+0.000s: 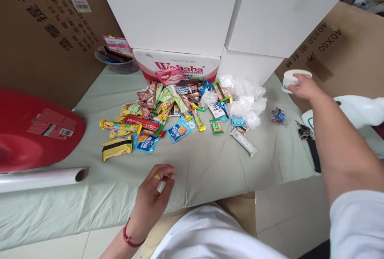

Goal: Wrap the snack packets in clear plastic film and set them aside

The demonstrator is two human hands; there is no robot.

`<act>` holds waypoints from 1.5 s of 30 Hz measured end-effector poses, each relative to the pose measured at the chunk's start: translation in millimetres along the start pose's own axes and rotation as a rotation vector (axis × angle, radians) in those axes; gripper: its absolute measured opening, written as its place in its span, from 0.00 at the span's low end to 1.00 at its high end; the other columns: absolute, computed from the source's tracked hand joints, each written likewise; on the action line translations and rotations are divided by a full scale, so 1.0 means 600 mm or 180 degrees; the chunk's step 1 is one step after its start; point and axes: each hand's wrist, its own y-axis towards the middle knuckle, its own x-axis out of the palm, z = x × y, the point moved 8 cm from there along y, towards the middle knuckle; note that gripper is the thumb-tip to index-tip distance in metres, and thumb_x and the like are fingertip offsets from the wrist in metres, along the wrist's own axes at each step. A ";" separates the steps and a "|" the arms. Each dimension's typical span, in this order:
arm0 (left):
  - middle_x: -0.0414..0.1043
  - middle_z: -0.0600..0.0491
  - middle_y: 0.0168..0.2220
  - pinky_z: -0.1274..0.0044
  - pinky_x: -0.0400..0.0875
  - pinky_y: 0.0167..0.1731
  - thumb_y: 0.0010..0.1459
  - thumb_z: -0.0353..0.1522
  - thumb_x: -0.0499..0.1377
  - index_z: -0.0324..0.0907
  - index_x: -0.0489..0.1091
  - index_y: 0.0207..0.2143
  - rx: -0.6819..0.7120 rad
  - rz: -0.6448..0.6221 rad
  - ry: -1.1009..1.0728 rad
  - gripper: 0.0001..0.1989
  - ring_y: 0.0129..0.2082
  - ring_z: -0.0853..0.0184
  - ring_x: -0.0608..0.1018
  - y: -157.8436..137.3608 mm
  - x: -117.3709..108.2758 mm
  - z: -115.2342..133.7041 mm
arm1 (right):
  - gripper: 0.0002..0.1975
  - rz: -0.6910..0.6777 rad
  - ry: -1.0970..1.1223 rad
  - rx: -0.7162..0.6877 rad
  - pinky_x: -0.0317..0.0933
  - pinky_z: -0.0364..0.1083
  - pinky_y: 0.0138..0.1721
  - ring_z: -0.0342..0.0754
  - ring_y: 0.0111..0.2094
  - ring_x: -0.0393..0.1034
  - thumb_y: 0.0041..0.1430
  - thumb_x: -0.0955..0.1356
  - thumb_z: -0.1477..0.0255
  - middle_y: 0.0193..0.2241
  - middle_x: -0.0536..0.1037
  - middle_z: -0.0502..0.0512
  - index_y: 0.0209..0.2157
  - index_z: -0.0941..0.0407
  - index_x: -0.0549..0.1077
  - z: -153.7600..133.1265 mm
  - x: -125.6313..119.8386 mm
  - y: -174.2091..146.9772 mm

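At the far right, my right hand [303, 85] is closed on a white, round, tub-shaped thing [295, 75] with greenish marks on its side. Its exact kind is unclear. My left hand [157, 185] is over the front of the cloth, its thumb and fingertips curled together. A small pale patch shows inside that curl; I cannot tell whether it is something held. Beyond it spreads a pile of wrapped snacks [180, 101], with yellow, blue, brown and pink packets. Clear crumpled plastic [244, 95] lies along the pile's right side. A silver-wrapped bar [243, 141] lies in front.
White boxes [177, 11] stand behind the pile. A clear bowl of packets [120, 65] is at back left. On the left are a red container [39, 131] and a film roll [45, 179]. A small packet [278, 115], black-handled tool [312, 153] and white bottle [357, 109] are right.
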 end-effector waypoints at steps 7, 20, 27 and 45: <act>0.78 0.51 0.41 0.78 0.76 0.35 0.66 0.34 0.57 0.45 0.77 0.39 -0.0015 -0.0003 0.0378 0.08 0.36 0.68 0.81 -0.026 -0.020 -0.007 | 0.31 0.0207 0.0768 0.0316 0.66 0.47 0.45 0.52 0.45 0.80 0.67 0.65 0.56 0.58 0.74 0.75 0.57 0.69 0.75 -0.018 0.056 -0.081; 0.75 0.43 0.51 0.64 0.72 0.54 0.62 0.33 0.56 0.38 0.75 0.48 -0.0683 0.1015 0.1727 0.15 0.43 0.58 0.80 0.394 -0.236 -0.194 | 0.17 -0.0064 0.0947 -0.0345 0.69 0.49 0.41 0.52 0.40 0.79 0.71 0.62 0.60 0.42 0.83 0.57 0.46 0.54 0.78 -0.190 0.199 -0.622; 0.60 0.34 0.67 0.62 0.60 0.66 0.56 0.23 0.58 0.31 0.62 0.64 -0.0845 0.0823 0.2048 0.32 0.64 0.50 0.69 0.645 -0.278 -0.281 | 0.20 -0.0114 0.0515 -0.0005 0.69 0.49 0.36 0.54 0.38 0.80 0.69 0.61 0.56 0.41 0.84 0.58 0.45 0.54 0.78 -0.162 0.218 -0.630; 0.75 0.48 0.41 0.72 0.70 0.48 0.64 0.39 0.56 0.43 0.77 0.37 0.0479 0.1326 0.1827 0.12 0.43 0.61 0.77 0.371 -0.263 -0.150 | 0.19 -0.0119 0.0801 0.0331 0.67 0.51 0.36 0.56 0.38 0.79 0.67 0.61 0.57 0.41 0.83 0.58 0.43 0.52 0.78 -0.175 0.212 -0.622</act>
